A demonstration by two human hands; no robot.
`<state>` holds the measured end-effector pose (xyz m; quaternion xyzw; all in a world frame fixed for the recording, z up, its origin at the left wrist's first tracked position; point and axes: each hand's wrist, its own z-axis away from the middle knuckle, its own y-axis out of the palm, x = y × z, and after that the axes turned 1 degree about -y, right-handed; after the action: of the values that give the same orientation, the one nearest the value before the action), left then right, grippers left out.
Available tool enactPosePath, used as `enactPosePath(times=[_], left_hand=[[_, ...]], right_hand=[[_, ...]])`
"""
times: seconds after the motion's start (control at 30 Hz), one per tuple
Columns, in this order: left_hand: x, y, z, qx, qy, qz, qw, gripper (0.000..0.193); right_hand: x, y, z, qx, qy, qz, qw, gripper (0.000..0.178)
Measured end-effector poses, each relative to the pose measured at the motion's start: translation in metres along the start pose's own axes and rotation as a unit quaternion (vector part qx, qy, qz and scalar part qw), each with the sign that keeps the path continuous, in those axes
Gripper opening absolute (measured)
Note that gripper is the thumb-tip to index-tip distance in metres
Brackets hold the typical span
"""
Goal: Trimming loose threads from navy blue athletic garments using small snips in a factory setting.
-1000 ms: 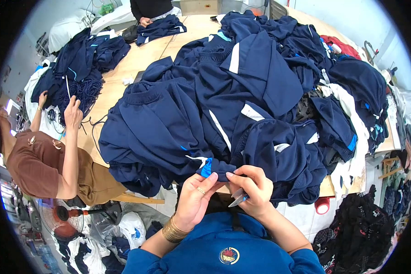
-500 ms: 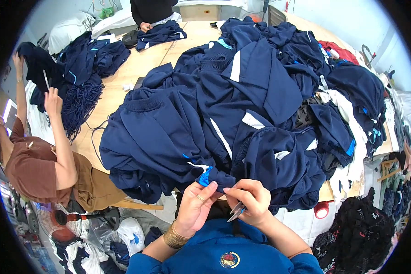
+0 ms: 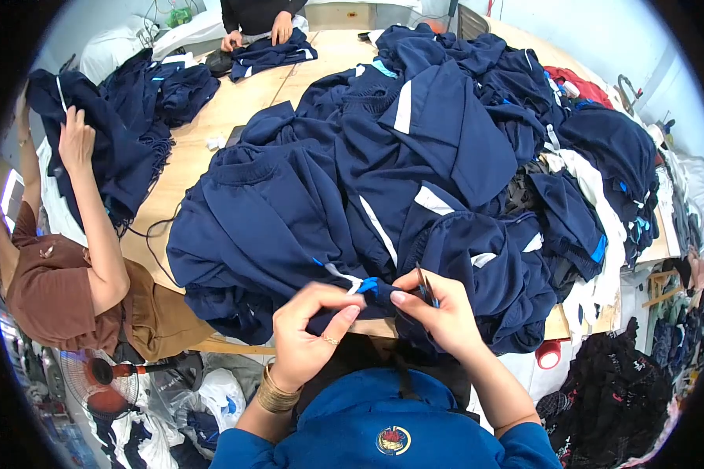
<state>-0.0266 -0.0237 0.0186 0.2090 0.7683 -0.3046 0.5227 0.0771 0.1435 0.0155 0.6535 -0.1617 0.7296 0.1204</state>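
Note:
A navy garment with white and bright blue trim [image 3: 370, 285] lies at the near edge of the heap. My right hand [image 3: 444, 313] pinches its navy cloth between thumb and fingers. That same hand also keeps a small pair of thread snips [image 3: 425, 286], blades pointing up and away from me. Beside the trim, my left hand [image 3: 313, 328] has its thumb and forefinger slightly apart, the fingertips a little blurred. No cloth shows between them; a fine thread there would be too small to see.
A large heap of navy garments [image 3: 289, 195] covers much of the wooden table [image 3: 270, 98]. At left, a person in brown [image 3: 62, 289] lifts a navy garment. Across the table, another person's hands [image 3: 281, 30] touch dark cloth. A standing fan [image 3: 105, 383] is at lower left.
My left hand has let go of the trim and drawn back to the left. My right hand has turned, swinging the snips from pointing down to pointing up.

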Motion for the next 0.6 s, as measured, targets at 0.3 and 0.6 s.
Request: enactPosePath(times=[0.3, 0.6], left_hand=[[0.018, -0.011, -0.028, 0.136, -0.003, 0.101, 0.986, 0.010], [0.010, -0.013, -0.026, 0.149, -0.114, 0.188, 0.964, 0.016]], right_hand=[[0.032, -0.001, -0.004, 0.071, 0.097, -0.122, 0.985, 0.016], [0.032, -0.002, -0.006, 0.105, 0.111, -0.128, 0.980, 0.021]])
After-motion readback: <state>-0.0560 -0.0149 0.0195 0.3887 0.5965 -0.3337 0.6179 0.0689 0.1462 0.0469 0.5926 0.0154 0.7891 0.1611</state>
